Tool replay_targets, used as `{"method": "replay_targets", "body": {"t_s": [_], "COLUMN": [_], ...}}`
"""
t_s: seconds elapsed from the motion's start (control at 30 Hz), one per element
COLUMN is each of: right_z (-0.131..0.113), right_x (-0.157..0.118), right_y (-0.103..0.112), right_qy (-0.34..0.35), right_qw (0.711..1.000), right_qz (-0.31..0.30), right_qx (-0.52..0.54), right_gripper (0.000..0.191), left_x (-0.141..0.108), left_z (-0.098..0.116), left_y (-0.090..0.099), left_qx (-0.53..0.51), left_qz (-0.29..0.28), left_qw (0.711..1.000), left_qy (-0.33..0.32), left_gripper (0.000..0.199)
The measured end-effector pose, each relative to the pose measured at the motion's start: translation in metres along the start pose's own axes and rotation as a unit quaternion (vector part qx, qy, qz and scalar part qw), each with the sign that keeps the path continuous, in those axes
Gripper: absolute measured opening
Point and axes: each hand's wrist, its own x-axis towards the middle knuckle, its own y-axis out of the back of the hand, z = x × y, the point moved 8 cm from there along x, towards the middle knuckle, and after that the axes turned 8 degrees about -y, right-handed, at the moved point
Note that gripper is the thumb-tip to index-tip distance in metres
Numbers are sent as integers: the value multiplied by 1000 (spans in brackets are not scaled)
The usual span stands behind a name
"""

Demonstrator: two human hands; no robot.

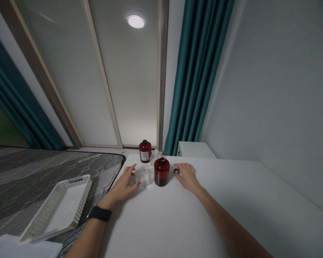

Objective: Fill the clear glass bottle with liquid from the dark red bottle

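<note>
A dark red bottle (161, 175) stands upright on the white table (174, 222), between my two hands. No cap shows on its neck. My right hand (187, 176), just right of this bottle, pinches a small black bottle cap (176, 171) between thumb and fingers. To the left, my left hand (126, 184) has its fingers spread beside a clear glass bottle (143, 175); whether they touch it I cannot tell. Farther back is another red bottle (145, 152) with a black top and a white label. A second clear object (156, 154) is partly hidden behind the front red bottle.
A white perforated basket (82, 191) rests on the grey striped surface (102, 165) at the left, near some white sheets (24, 247). Behind the table stand a white cabinet (196, 149), a teal curtain (197, 79) and frosted sliding doors (131, 86). A wall (285, 89) borders the right.
</note>
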Motion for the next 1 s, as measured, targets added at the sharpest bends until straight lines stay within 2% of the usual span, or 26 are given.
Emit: {"method": "replay_targets", "body": {"t_s": [0.1,0.27,0.47,0.63,0.77,0.9,1.0], "right_z": [-6,-13,-10,-12,-16,-18,-20], "right_x": [-2,-5,-5,-7,-9,-7,-4], "right_y": [8,22,33,39,45,51,55], "right_qy": [7,20,21,27,35,42,47], "right_qw": [1000,999,995,990,986,983,982], "right_qz": [-2,3,20,31,34,25,14], "right_qx": [14,49,97,137,161,177,185], "right_gripper": [26,16,11,17,13,7,5], "left_x": [2,9,32,55,69,76,78], "left_z": [13,54,85,92,90,85,81], "left_y": [5,16,3,-10,-20,-25,-26], "left_qx": [22,64,50,14,-16,-43,-58], "left_qz": [25,85,54,44,4,-27,-31], "left_qw": [999,992,992,992,990,985,987], "left_qy": [-17,-73,-101,-117,-141,-162,-149], "left_gripper": [69,55,48,55,63,69,75]}}
